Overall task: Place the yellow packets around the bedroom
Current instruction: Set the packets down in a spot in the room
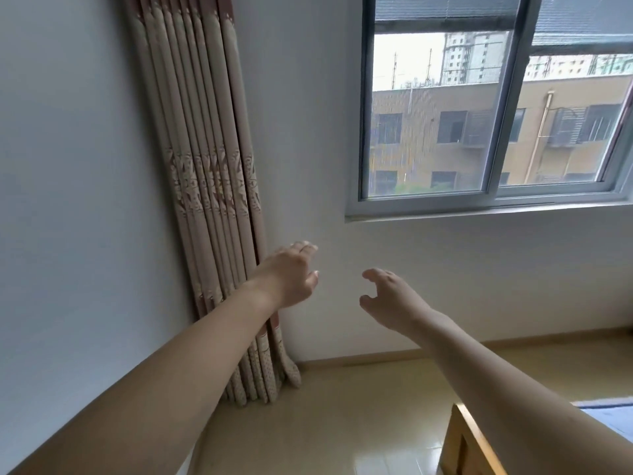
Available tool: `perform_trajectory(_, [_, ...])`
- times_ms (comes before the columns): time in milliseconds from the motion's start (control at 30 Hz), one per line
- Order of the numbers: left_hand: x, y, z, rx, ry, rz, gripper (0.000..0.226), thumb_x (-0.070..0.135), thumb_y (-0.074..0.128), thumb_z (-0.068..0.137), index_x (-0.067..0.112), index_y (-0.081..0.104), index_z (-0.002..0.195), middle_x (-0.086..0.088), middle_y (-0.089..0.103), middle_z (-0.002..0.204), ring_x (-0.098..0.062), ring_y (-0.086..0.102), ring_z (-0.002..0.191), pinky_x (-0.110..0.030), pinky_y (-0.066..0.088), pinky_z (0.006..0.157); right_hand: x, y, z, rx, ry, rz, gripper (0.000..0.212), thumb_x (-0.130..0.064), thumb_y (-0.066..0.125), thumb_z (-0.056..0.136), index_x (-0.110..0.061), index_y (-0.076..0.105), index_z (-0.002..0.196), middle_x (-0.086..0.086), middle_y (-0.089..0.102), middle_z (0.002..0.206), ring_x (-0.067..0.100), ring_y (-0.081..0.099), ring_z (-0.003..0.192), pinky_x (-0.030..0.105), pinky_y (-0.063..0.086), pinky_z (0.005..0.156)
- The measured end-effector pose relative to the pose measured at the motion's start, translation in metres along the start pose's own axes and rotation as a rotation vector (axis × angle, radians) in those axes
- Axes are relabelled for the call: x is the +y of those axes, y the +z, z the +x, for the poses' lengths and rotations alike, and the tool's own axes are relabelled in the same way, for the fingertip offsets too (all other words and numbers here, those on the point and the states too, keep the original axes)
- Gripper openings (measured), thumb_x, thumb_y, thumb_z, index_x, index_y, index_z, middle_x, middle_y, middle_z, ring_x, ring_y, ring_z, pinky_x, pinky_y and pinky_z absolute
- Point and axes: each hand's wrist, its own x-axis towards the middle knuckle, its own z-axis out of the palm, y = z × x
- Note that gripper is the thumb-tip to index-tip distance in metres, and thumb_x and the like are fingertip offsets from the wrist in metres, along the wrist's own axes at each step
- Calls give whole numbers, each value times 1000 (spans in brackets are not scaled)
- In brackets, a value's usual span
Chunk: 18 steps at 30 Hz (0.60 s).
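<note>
No yellow packet shows in the head view. Both my arms reach forward toward the white wall below the window. My left hand (pixel 291 274) is held out in front of the gathered curtain's right edge, fingers loosely extended and holding nothing. My right hand (pixel 387 298) hovers a little to the right of it, thumb and fingers spread in a loose curve with nothing between them. The two hands are apart, with bare wall between them.
A gathered beige patterned curtain (pixel 205 173) hangs in the corner down to the tiled floor (pixel 342 406). A sliding window (pixel 493 108) with a sill (pixel 479 212) is at upper right. A wooden bed frame (pixel 466 443) and blue bedding (pixel 613 411) sit at lower right.
</note>
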Motion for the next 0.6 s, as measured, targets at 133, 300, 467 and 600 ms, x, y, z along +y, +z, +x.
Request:
perform_trajectory(133, [-39, 37, 109, 9, 20, -15, 60, 33, 48, 98, 11, 31, 151, -8, 32, 157, -22, 30, 145, -32, 21, 120, 41, 5, 100, 15, 46, -33, 56, -26, 55, 90, -19, 41, 144, 2, 44, 147, 21, 47, 129, 33, 40, 107])
perform_trajectory(300, [-63, 46, 267, 38, 29, -53, 59, 34, 48, 98, 11, 32, 150, -7, 33, 157, -26, 36, 141, -33, 28, 115, 93, -36, 220, 114, 131, -61, 56, -24, 57, 89, -14, 44, 143, 6, 46, 146, 21, 44, 133, 28, 33, 111])
perform_trajectory(467, [-18, 83, 406, 44, 189, -153, 56, 30, 49, 97, 11, 36, 148, -5, 37, 154, -24, 36, 140, -35, 32, 114, 163, -70, 307, 163, 231, -70, 58, -23, 55, 89, -11, 42, 144, 7, 45, 147, 21, 41, 136, 29, 31, 114])
perform_trajectory(600, [41, 138, 498, -16, 349, -181, 57, 32, 49, 97, 11, 35, 149, -4, 36, 154, -23, 34, 141, -34, 30, 115, 234, -85, 364, 164, 341, -62, 58, -24, 53, 89, -14, 39, 145, 4, 42, 149, 20, 39, 137, 32, 32, 113])
